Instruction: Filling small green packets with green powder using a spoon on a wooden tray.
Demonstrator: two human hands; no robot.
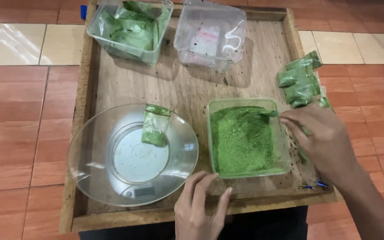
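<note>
Red and cream floor tiles surround a wooden tray [112, 84] on which everything is set. At its far edge a clear tub [112, 42] of filled green sachets is seen beside a second tub [210, 33] whose pink-white contents are blurred. More sachets [299, 80] are piled at the right rim. One sachet [155, 125] lies in a glass bowl [90, 164] on a scale. The powder tub [244, 138], heaped with green powder, is steadied by the left hand [198, 206], fingers open against its near wall. A green scoop [270, 114], mostly hidden, is pinched by the right hand [323, 138].
</note>
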